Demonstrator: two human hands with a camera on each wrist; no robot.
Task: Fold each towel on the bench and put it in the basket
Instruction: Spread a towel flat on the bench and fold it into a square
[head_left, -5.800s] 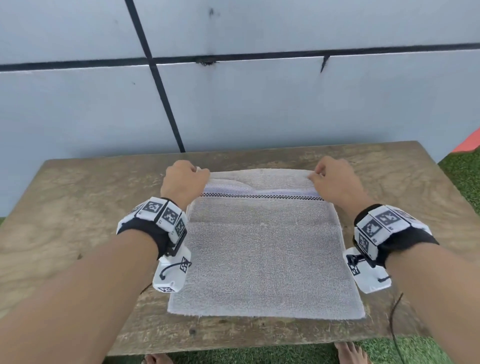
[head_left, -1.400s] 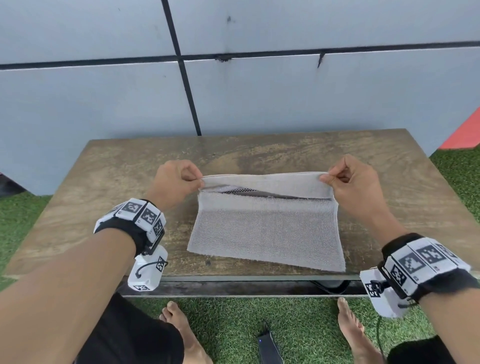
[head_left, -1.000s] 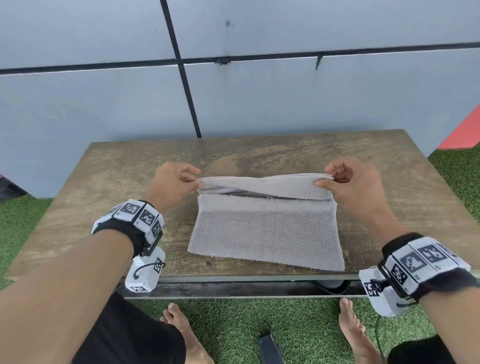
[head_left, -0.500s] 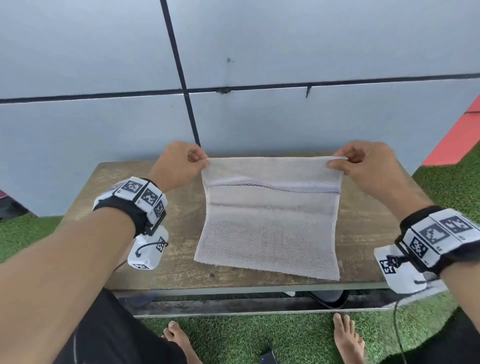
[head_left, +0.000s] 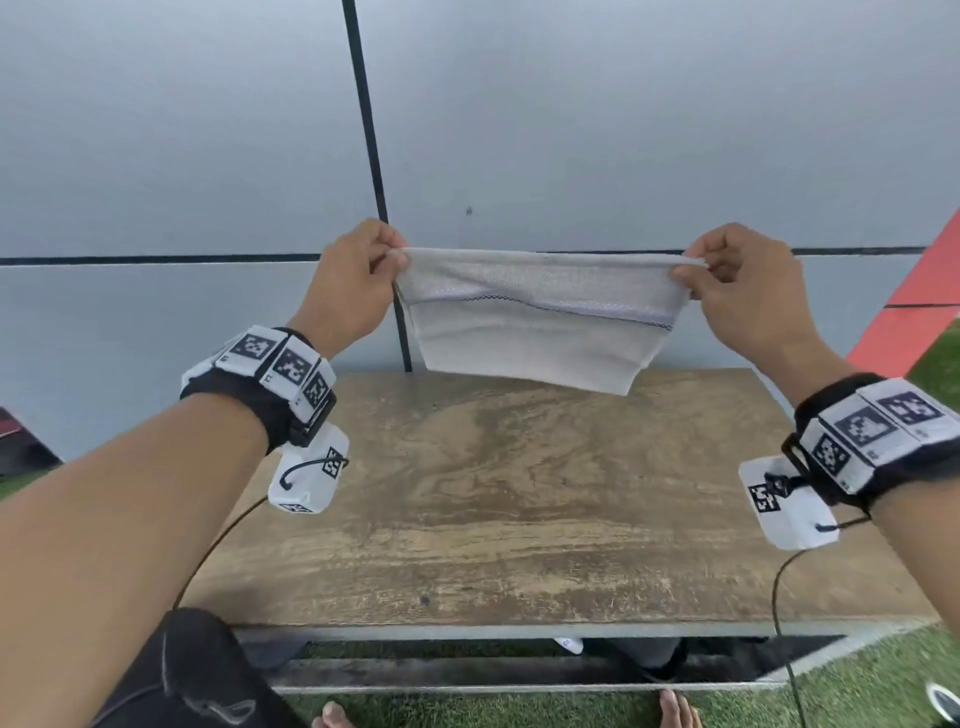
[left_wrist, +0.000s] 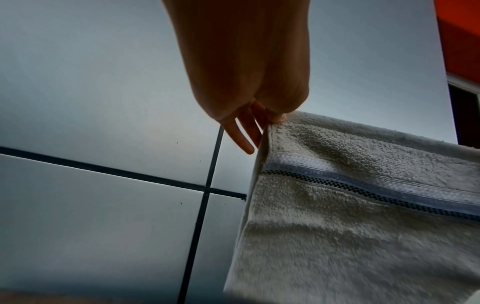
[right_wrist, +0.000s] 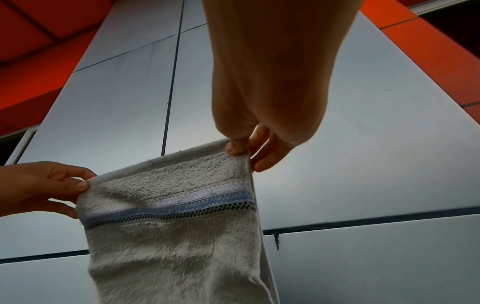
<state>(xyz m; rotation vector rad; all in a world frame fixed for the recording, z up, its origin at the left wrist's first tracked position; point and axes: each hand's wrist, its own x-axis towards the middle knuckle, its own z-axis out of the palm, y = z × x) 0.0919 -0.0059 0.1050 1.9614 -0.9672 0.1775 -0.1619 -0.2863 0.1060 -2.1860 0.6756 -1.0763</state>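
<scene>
A folded grey towel (head_left: 535, 322) with a pale blue band and a black checked line hangs in the air above the far edge of the wooden bench (head_left: 519, 509). My left hand (head_left: 358, 280) pinches its top left corner and my right hand (head_left: 737, 291) pinches its top right corner, stretching the top edge taut between them. The left wrist view has the towel (left_wrist: 363, 216) under my left hand (left_wrist: 270, 121). The towel (right_wrist: 171, 226) also hangs from my right hand (right_wrist: 241, 148) in the right wrist view. No basket is in view.
A grey panelled wall (head_left: 571, 130) with dark seams stands right behind the bench. Green turf (head_left: 857, 686) lies around it, and my bare feet (head_left: 675, 709) are below the front edge. Orange-red panels (head_left: 924, 291) are at the far right.
Both hands have lifted the towel off the bench and raised it higher, so it now hangs free in front of the wall. Both pinches on the top corners stay the same.
</scene>
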